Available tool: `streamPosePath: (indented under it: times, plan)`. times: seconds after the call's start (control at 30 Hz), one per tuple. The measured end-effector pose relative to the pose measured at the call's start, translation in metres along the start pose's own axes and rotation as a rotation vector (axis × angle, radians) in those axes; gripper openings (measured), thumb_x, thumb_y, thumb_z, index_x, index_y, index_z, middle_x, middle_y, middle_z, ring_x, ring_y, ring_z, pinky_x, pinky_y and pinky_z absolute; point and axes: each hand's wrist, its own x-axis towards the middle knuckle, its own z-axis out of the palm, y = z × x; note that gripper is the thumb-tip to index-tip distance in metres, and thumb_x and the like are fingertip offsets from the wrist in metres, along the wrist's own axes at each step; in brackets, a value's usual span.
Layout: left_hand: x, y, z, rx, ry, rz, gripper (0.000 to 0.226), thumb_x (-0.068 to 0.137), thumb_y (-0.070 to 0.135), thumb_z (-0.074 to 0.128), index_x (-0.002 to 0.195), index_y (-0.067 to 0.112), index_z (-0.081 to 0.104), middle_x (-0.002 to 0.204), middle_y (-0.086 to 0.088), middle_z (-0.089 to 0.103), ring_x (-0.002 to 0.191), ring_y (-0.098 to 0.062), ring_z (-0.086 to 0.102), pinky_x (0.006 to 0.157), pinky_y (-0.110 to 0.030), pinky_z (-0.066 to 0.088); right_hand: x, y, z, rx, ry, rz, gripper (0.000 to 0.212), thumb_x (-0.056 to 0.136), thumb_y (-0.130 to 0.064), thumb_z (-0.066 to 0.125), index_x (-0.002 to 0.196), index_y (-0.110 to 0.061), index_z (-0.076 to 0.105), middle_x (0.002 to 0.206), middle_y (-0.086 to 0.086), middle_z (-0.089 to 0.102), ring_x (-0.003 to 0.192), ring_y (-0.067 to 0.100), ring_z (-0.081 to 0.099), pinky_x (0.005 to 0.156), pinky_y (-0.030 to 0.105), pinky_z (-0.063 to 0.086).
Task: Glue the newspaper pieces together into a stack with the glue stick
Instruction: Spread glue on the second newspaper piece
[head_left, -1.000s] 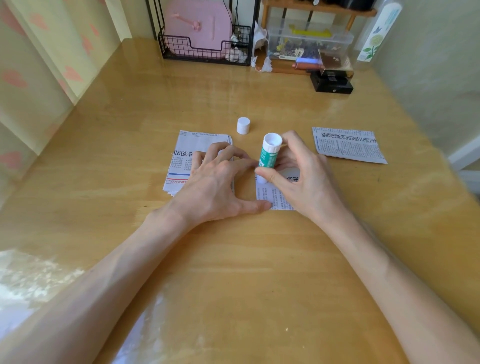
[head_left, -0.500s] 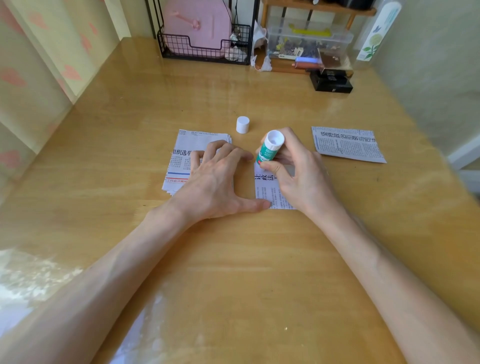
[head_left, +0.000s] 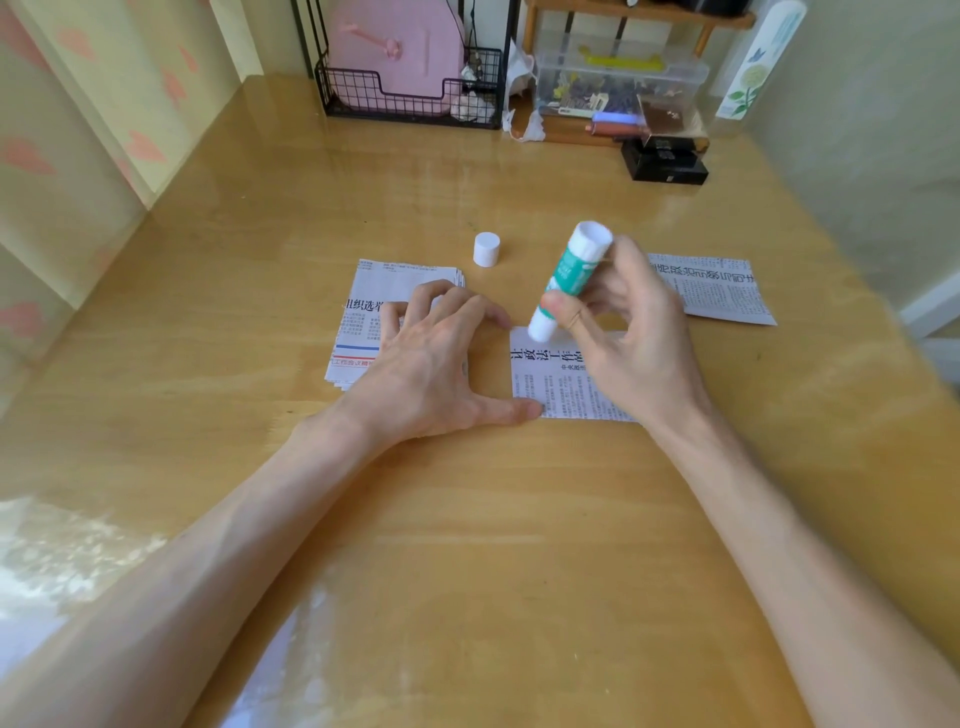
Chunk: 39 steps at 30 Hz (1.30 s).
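My right hand (head_left: 628, 343) grips a green and white glue stick (head_left: 569, 275), tilted with its lower tip at the top left corner of a single newspaper piece (head_left: 550, 384) lying in the middle of the table. My left hand (head_left: 431, 364) lies flat, its thumb pressing that piece's lower left corner while its fingers rest on a stack of newspaper pieces (head_left: 363, 317) to the left. The glue stick's white cap (head_left: 487, 249) stands behind the papers. Another loose newspaper piece (head_left: 722, 291) lies to the right, partly hidden by my right hand.
A black wire basket (head_left: 410, 98) with a pink item, a clear plastic box (head_left: 618, 88) on a wooden shelf and a black box (head_left: 665, 161) stand along the table's far edge. Walls close in on the left and right.
My right hand has moved the glue stick from the piece's middle up to its top left corner, uncovering more of the printed text. My left hand has stayed in place.
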Motion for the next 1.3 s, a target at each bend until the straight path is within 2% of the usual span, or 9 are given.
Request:
streamPosePath:
  times: [0.17, 0.47, 0.53, 0.63, 0.73, 0.8, 0.97, 1.2, 1.3]
  plan:
    - [0.000, 0.001, 0.000, 0.009, 0.000, 0.006, 0.084, 0.058, 0.087, 0.069, 0.127, 0.043, 0.050, 0.125, 0.026, 0.041, 0.142, -0.014, 0.026, 0.100, -0.030, 0.013, -0.013, -0.002, 0.002, -0.021, -0.228, 0.024, 0.027, 0.098, -0.023, 0.076, 0.104, -0.009, 0.053, 0.097, -0.003, 0.077, 0.089, 0.019, 0.074, 0.080, 0.046, 0.058]
    - [0.000, 0.000, 0.001, -0.001, 0.005, 0.005, 0.095, 0.057, 0.090, 0.064, 0.134, 0.038, 0.045, 0.122, 0.027, 0.039, 0.142, -0.013, 0.027, 0.101, -0.031, 0.015, -0.012, -0.003, 0.007, -0.117, -0.221, 0.002, 0.030, 0.096, -0.021, 0.078, 0.107, -0.011, 0.051, 0.093, -0.005, 0.077, 0.090, 0.015, 0.075, 0.082, 0.045, 0.058]
    - [0.000, 0.000, 0.001, 0.001, 0.005, -0.001, 0.095, 0.058, 0.087, 0.068, 0.136, 0.038, 0.045, 0.123, 0.026, 0.040, 0.142, -0.013, 0.026, 0.101, -0.031, 0.014, -0.008, -0.002, 0.010, -0.124, -0.212, 0.011, 0.029, 0.097, -0.021, 0.076, 0.107, -0.011, 0.051, 0.092, -0.007, 0.078, 0.091, 0.009, 0.076, 0.083, 0.037, 0.058]
    - [-0.001, 0.001, 0.001, 0.002, 0.004, 0.002, 0.094, 0.060, 0.086, 0.070, 0.136, 0.038, 0.044, 0.124, 0.025, 0.041, 0.142, -0.013, 0.027, 0.101, -0.031, 0.015, -0.005, -0.003, 0.013, -0.141, -0.194, 0.031, 0.028, 0.097, -0.018, 0.075, 0.107, -0.009, 0.051, 0.093, -0.009, 0.079, 0.093, -0.005, 0.073, 0.072, 0.008, 0.047]
    - [-0.001, 0.002, 0.001, 0.002, 0.006, -0.002, 0.093, 0.059, 0.085, 0.071, 0.135, 0.038, 0.044, 0.128, 0.023, 0.045, 0.142, -0.013, 0.026, 0.101, -0.031, 0.015, -0.002, -0.003, 0.014, -0.145, -0.172, 0.039, 0.027, 0.097, -0.017, 0.075, 0.106, -0.009, 0.051, 0.096, -0.009, 0.079, 0.096, -0.008, 0.071, 0.071, 0.003, 0.043]
    - [-0.001, 0.002, 0.000, 0.003, 0.001, -0.003, 0.093, 0.060, 0.084, 0.073, 0.135, 0.037, 0.044, 0.128, 0.023, 0.044, 0.142, -0.012, 0.026, 0.103, -0.031, 0.015, -0.001, -0.002, 0.014, -0.143, -0.168, 0.039, 0.027, 0.097, -0.016, 0.075, 0.108, -0.007, 0.052, 0.097, -0.009, 0.078, 0.097, -0.006, 0.072, 0.074, 0.006, 0.047]
    - [-0.001, 0.003, 0.000, -0.018, -0.019, -0.025, 0.103, 0.052, 0.092, 0.061, 0.135, 0.035, 0.041, 0.135, 0.023, 0.046, 0.140, -0.010, 0.026, 0.101, -0.029, 0.013, 0.007, 0.005, 0.015, -0.110, -0.162, 0.014, 0.026, 0.097, -0.011, 0.074, 0.111, -0.007, 0.053, 0.097, -0.011, 0.076, 0.096, 0.000, 0.075, 0.087, 0.033, 0.060]
    - [0.000, 0.003, -0.002, -0.023, -0.020, -0.031, 0.107, 0.052, 0.090, 0.065, 0.139, 0.034, 0.039, 0.136, 0.021, 0.047, 0.140, -0.009, 0.026, 0.101, -0.028, 0.012, 0.005, 0.001, 0.000, 0.104, -0.010, 0.024, 0.024, 0.098, -0.006, 0.073, 0.113, -0.003, 0.055, 0.106, -0.001, 0.076, 0.104, 0.014, 0.076, 0.095, 0.038, 0.060]
    - [0.000, 0.003, -0.001, -0.012, -0.021, -0.032, 0.111, 0.048, 0.094, 0.057, 0.140, 0.035, 0.039, 0.138, 0.021, 0.048, 0.141, -0.010, 0.026, 0.104, -0.029, 0.013, 0.000, -0.003, -0.016, 0.128, -0.108, 0.027, 0.027, 0.098, -0.007, 0.074, 0.114, 0.000, 0.054, 0.106, 0.007, 0.076, 0.102, 0.018, 0.076, 0.093, 0.036, 0.060]
